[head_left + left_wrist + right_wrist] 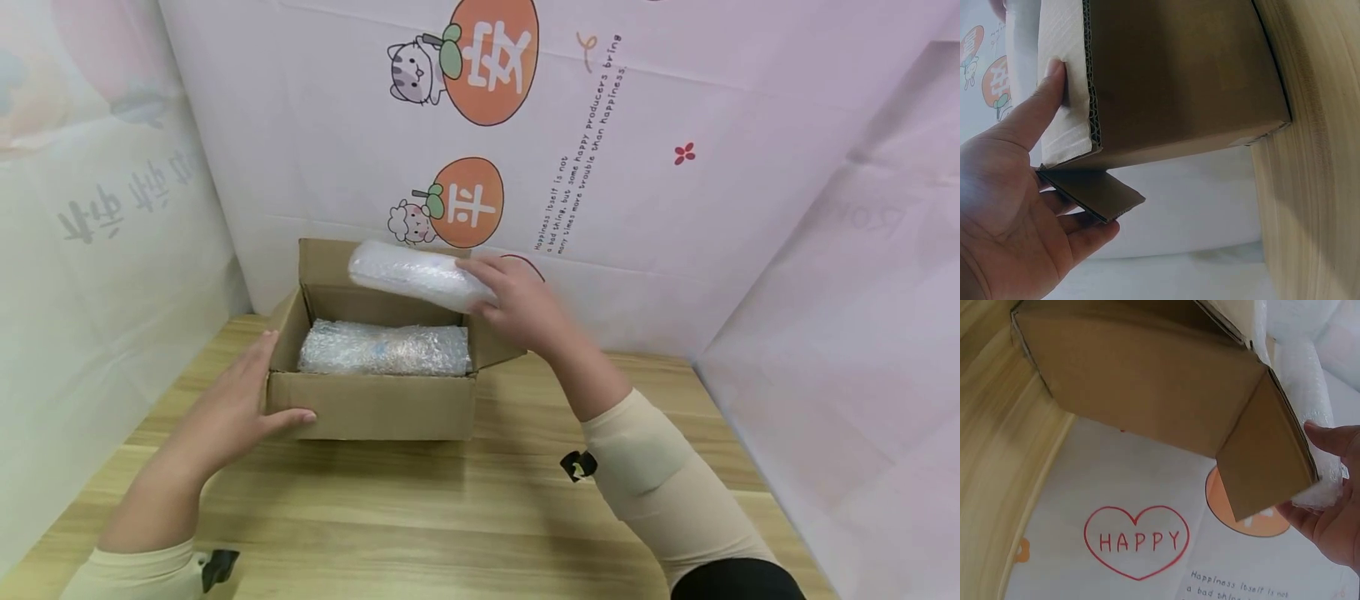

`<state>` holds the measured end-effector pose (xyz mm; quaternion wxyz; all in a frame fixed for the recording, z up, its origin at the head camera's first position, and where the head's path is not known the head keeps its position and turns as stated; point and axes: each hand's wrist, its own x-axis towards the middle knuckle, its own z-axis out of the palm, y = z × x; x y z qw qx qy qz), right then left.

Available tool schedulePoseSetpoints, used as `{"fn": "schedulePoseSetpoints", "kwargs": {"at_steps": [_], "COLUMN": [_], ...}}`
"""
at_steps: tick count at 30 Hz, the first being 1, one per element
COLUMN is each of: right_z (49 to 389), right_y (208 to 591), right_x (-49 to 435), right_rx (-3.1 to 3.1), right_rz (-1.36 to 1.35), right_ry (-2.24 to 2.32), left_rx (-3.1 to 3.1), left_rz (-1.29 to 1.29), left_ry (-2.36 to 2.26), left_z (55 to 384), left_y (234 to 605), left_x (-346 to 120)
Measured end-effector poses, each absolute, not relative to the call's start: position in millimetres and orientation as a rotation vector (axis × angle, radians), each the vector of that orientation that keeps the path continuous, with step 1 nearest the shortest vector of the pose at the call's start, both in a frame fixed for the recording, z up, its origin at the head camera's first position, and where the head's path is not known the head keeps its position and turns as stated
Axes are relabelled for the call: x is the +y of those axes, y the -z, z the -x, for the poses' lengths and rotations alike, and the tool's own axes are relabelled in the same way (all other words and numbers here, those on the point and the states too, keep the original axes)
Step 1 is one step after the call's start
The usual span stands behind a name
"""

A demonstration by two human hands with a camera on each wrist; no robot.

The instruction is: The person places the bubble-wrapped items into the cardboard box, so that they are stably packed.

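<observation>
An open cardboard box (pixel 371 407) stands on the wooden table, its flaps folded outward. My left hand (pixel 236 404) grips its left front corner; the left wrist view shows the thumb on the front flap (pixel 1066 119) and the fingers around the side flap (pixel 1097 194). Inside the box lies a bubble-wrapped bundle (pixel 386 348), with a faint blue mark showing through. Above the box's back right part, my right hand (pixel 517 304) holds a second bubble-wrapped package (pixel 412 273) by its right end, thumb on one side and fingers on the other. The wrapping obscures the contents of both.
Wood-grain tabletop (pixel 390 508) extends in front of the box. Behind it hangs a white printed sheet (pixel 322 125), and similar sheets enclose the left and right sides. The box's right side flap (pixel 1266 450) sticks outward close to my right hand.
</observation>
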<state>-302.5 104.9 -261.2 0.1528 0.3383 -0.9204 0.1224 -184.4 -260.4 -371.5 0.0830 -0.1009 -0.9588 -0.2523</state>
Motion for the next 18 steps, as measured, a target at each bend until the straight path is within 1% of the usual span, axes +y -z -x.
{"fn": "schedulePoseSetpoints", "kwargs": {"at_steps": [9,18], "right_z": [307,308], "right_y": [271,277], "right_x": [77,69], "right_rx": [-2.730,-2.848], "right_rz": [-1.079,-1.063], "right_ry": [-0.272,-0.102], "left_rx": [-2.862,-2.863], "left_rz": [0.296,0.297], "left_ry": [0.766,0.770], "left_z": [182,182], "left_y": [371,372], "left_x": [-260,-260]}}
